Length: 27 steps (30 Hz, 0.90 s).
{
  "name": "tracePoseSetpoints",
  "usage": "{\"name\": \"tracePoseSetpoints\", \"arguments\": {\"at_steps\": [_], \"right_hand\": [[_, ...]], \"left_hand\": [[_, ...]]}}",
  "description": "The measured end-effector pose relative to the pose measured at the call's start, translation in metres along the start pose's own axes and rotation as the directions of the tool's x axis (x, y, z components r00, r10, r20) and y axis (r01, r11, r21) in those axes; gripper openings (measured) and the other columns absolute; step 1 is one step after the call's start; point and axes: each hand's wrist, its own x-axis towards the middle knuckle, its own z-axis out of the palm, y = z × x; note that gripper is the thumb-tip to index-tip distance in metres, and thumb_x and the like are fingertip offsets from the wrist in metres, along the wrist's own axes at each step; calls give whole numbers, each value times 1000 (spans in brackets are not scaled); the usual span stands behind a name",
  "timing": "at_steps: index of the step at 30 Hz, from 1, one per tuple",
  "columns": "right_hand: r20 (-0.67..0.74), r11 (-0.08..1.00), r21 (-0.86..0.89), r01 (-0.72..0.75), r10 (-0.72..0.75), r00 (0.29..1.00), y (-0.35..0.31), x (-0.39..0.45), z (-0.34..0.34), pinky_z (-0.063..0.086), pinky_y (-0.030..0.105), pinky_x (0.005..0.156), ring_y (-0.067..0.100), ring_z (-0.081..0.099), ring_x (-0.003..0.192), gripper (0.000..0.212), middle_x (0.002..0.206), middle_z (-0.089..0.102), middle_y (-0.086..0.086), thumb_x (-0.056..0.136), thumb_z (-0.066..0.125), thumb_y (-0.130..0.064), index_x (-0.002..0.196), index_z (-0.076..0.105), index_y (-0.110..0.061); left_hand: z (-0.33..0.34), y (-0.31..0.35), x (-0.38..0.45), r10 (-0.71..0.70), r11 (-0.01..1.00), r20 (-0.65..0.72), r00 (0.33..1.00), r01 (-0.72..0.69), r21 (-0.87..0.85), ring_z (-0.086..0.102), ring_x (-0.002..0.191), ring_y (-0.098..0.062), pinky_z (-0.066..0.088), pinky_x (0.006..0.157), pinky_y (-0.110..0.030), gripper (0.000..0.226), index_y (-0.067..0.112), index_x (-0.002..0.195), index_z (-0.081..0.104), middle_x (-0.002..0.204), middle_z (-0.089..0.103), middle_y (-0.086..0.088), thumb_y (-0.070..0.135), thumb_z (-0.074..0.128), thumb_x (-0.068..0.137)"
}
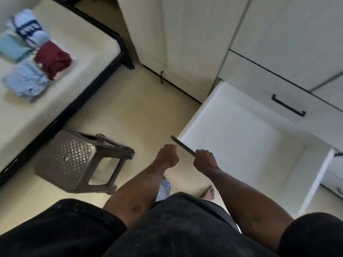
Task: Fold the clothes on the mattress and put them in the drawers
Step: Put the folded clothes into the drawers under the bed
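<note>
Just beyond the right hand (pixel 204 160) lies the open drawer (pixel 241 138), white inside, pulled well out from the white cabinet. That hand curls round the near end of the drawer's dark bar handle (pixel 182 146), which slants away up and to the left. Beside it, the left hand (pixel 167 156) is balled into a fist and grips nothing; it sits just short of the handle's free end, not touching it as far as can be seen.

Above the open drawer, a closed drawer front carries a black handle (pixel 288 106).

Far to the left of both hands, on the pale mattress (pixel 78 58), four folded clothes lie close together: a white and navy garment (pixel 30 28) with large white letters on its navy band, too blurred to read; a teal piece (pixel 13 47) touching it; a dark red one (pixel 52 59) nearer; and a light blue one (pixel 26 80) nearest.

Left of the left hand, between it and the mattress, a grey plastic stool (pixel 78 160) with a perforated seat stands on the cream floor (pixel 130 112).
</note>
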Motion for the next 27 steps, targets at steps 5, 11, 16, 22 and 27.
{"name": "tracePoseSetpoints", "arguments": {"at_steps": [5, 11, 16, 22, 27], "right_hand": [[56, 995, -13, 100, -99, 994, -121, 70, -28, 50, 33, 90, 30, 61, 110, 34, 122, 64, 10, 89, 47, -10, 119, 62, -11], [70, 965, -63, 254, -249, 966, -263, 146, -69, 49, 31, 93, 30, 59, 117, 37, 132, 60, 9, 90, 48, -13, 125, 61, -13], [106, 926, -125, 357, -345, 933, -343, 220, -97, 47, 33, 93, 32, 56, 120, 40, 134, 57, 14, 91, 47, -14, 129, 56, -7], [131, 896, -171, 410, -392, 911, -431, 338, -141, 48, 33, 89, 30, 60, 110, 32, 125, 61, 14, 87, 45, -8, 116, 59, -5], [142, 855, -213, 472, -451, 881, -504, 422, -197, 49, 32, 90, 29, 58, 115, 40, 130, 59, 12, 91, 43, -8, 128, 56, -7]], "left_hand": [[-93, -104, 16, -118, 993, -84, 989, 118, -2, 40, 136, -29, 37, 110, -41, 52, 8, 145, 41, 146, 46, -13, 15, 46, 94], [-192, -197, 28, -291, 956, -187, 938, 280, -85, 43, 130, -31, 41, 103, -41, 48, 8, 137, 48, 138, 50, -13, 11, 47, 89], [-242, -263, 56, -379, 922, -231, 896, 344, -178, 49, 121, -33, 44, 96, -42, 39, 7, 124, 54, 129, 54, -14, 15, 48, 87], [-314, -338, 117, -495, 860, -236, 836, 434, -267, 49, 119, -32, 44, 95, -41, 37, 6, 121, 53, 129, 54, -14, 11, 46, 85], [-395, -382, 176, -587, 783, -229, 777, 473, -403, 50, 125, -33, 45, 101, -39, 48, 6, 131, 51, 135, 53, -16, 11, 46, 84]]}}
